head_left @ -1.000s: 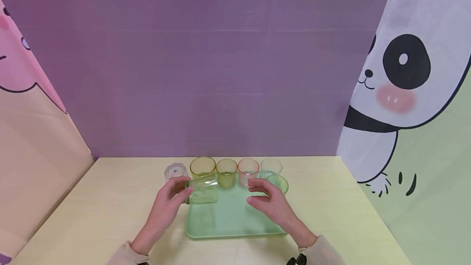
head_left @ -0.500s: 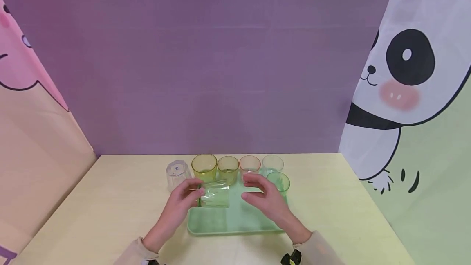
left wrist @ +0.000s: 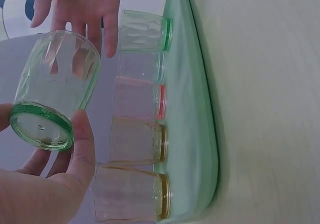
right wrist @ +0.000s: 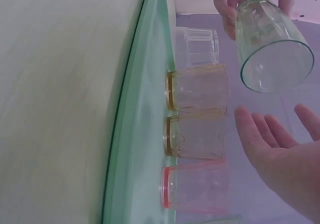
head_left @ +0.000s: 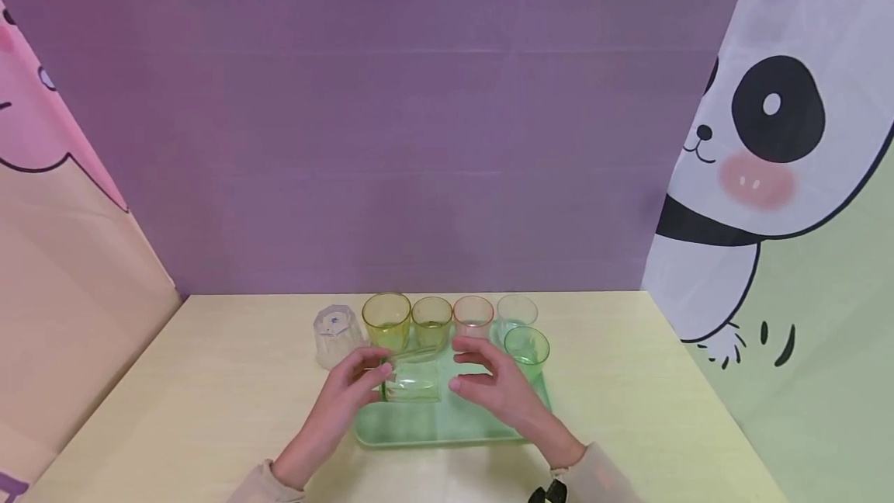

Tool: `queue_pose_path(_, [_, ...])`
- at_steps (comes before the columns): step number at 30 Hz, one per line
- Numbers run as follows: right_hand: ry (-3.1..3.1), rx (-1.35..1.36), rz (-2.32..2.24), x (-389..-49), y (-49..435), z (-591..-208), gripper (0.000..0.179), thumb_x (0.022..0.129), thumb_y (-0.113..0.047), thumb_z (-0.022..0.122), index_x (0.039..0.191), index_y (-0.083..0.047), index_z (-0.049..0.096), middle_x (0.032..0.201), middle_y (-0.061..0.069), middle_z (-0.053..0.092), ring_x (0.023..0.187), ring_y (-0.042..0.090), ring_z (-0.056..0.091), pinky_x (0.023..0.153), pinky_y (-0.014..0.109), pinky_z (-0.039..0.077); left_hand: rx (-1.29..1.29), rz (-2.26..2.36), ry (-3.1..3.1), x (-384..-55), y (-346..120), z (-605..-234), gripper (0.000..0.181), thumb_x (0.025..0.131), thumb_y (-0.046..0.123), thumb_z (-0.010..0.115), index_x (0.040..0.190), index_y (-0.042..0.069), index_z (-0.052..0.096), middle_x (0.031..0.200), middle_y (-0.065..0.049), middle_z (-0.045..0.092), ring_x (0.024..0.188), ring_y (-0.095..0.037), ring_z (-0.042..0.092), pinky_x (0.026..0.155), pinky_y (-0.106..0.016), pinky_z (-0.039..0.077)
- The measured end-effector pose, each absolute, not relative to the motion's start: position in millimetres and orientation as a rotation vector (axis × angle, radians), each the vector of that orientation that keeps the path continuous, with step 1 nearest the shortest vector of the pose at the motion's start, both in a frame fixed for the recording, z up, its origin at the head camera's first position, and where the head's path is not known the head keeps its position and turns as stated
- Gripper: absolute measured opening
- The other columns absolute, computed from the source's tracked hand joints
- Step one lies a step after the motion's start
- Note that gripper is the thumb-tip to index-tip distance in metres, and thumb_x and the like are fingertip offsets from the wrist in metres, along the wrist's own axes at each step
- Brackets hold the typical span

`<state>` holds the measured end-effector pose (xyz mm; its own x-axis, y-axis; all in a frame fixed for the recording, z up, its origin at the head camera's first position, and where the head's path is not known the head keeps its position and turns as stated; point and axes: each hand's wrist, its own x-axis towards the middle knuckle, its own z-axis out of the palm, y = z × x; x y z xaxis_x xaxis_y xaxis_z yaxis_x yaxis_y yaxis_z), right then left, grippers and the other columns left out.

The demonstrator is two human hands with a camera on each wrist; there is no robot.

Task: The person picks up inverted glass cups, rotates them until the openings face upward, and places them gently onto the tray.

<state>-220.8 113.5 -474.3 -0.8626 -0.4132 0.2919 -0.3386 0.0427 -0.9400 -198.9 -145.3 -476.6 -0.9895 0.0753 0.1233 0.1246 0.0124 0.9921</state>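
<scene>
My left hand (head_left: 349,383) grips a clear green-tinted drinking glass (head_left: 414,380) by its thick base, above the tray. The glass lies on its side in the air, its mouth toward my right hand (head_left: 499,386). In the left wrist view the green base ring (left wrist: 42,121) sits between thumb and fingers. My right hand is apart from the rim, fingers loosely bent and holding nothing; the right wrist view shows a gap between its fingertips (right wrist: 242,115) and the glass's mouth. Below is a light green tray (head_left: 447,429).
Along the tray's back stand a large yellow glass (head_left: 386,323), a smaller yellow glass (head_left: 431,320), a pink glass (head_left: 473,318) and a clear glass (head_left: 517,313). A green glass (head_left: 527,352) stands at the right. An upside-down clear glass (head_left: 337,338) is on the table left of the tray.
My left hand has carried the green-tinted glass rightward, closer to my right hand. The right hand has shifted slightly left and stays off the glass. The standing glasses keep their places.
</scene>
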Motion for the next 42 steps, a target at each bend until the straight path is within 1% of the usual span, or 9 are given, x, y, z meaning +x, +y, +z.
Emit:
queue_pose_path(5, [2.188,-0.834,-1.945,-218.8,112.4,-477.8,0.062,0.091,-0.011,0.075,0.145,0.004,0.048,0.146,0.024,0.049,0.131,0.05,0.046,0.098,0.035,0.053,-0.237,-2.24,-2.18,-196.2,-137.4,-479.8,0.033,0.099,0.018,0.063,0.126,-0.002,0.06,0.114,-0.016,0.064,0.107,-0.028,0.061,0.084,-0.035,0.055])
queue_pose_path(11, [2.206,-0.837,-1.922,-218.7,112.9,-480.5,0.061,0.09,-0.012,0.075,0.145,-0.005,0.051,0.137,0.021,0.054,0.128,0.049,0.049,0.095,0.034,0.054,-0.261,-2.278,-2.173,-194.0,-129.6,-478.2,0.035,0.099,0.019,0.064,0.126,-0.003,0.06,0.117,-0.017,0.063,0.108,-0.026,0.061,0.085,-0.035,0.056])
queue_pose_path(19, [2.198,-0.796,-1.94,-217.9,114.2,-476.7,0.062,0.087,-0.014,0.079,0.143,-0.011,0.054,0.135,0.014,0.056,0.124,0.036,0.054,0.095,0.037,0.054,-0.256,-2.271,-2.166,-193.4,-126.0,-478.1,0.033,0.098,0.018,0.064,0.125,-0.002,0.061,0.118,-0.016,0.064,0.107,-0.025,0.062,0.085,-0.036,0.056])
queue_pose_path(21, [2.183,-0.815,-1.955,-218.0,114.2,-475.2,0.061,0.086,-0.013,0.079,0.142,-0.01,0.054,0.134,0.016,0.056,0.123,0.039,0.054,0.095,0.036,0.054,-0.249,-2.266,-2.17,-193.4,-125.8,-478.1,0.034,0.098,0.019,0.064,0.125,-0.001,0.061,0.119,-0.015,0.065,0.108,-0.025,0.062,0.085,-0.036,0.055])
queue_pose_path(27, [2.153,-0.895,-1.983,-218.0,114.2,-469.1,0.058,0.085,-0.008,0.08,0.137,-0.005,0.054,0.131,0.031,0.052,0.12,0.045,0.052,0.092,0.038,0.056,-0.317,-2.258,-2.187,-194.3,-127.3,-475.8,0.04,0.099,0.02,0.064,0.13,-0.004,0.058,0.119,-0.018,0.064,0.109,-0.025,0.061,0.088,-0.035,0.054])
queue_pose_path(32, [2.191,-0.927,-1.954,-219.7,115.3,-464.8,0.058,0.083,-0.003,0.08,0.135,-0.006,0.055,0.13,0.029,0.052,0.119,0.051,0.05,0.089,0.037,0.057,-0.398,-2.208,-2.21,-195.8,-128.7,-474.8,0.039,0.099,0.017,0.063,0.13,-0.006,0.056,0.12,-0.022,0.063,0.108,-0.022,0.062,0.088,-0.033,0.055])
queue_pose_path(34, [2.216,-0.945,-1.937,-221.6,115.6,-462.5,0.058,0.082,-0.002,0.08,0.135,-0.003,0.054,0.129,0.025,0.054,0.117,0.048,0.052,0.088,0.036,0.058,-0.419,-2.174,-2.213,-196.6,-129.2,-474.1,0.038,0.099,0.016,0.063,0.13,-0.006,0.057,0.12,-0.021,0.063,0.108,-0.02,0.062,0.088,-0.032,0.055])
queue_pose_path(38, [2.269,-0.977,-1.894,-225.0,116.8,-457.4,0.058,0.082,-0.003,0.079,0.134,0.003,0.053,0.126,0.018,0.057,0.113,0.036,0.057,0.085,0.036,0.058,-0.475,-2.07,-2.207,-198.2,-130.4,-472.4,0.031,0.098,0.011,0.064,0.126,-0.003,0.062,0.121,-0.017,0.064,0.108,-0.017,0.062,0.087,-0.031,0.056])
queue_pose_path(42, [2.313,-0.978,-1.844,-225.9,118.9,-451.7,0.058,0.083,-0.006,0.08,0.134,0.003,0.054,0.125,0.015,0.057,0.111,0.03,0.057,0.084,0.036,0.059,-0.515,-1.949,-2.205,-199.4,-133.9,-470.0,0.025,0.097,0.006,0.065,0.121,-0.002,0.065,0.117,-0.014,0.066,0.106,-0.017,0.062,0.084,-0.031,0.057])
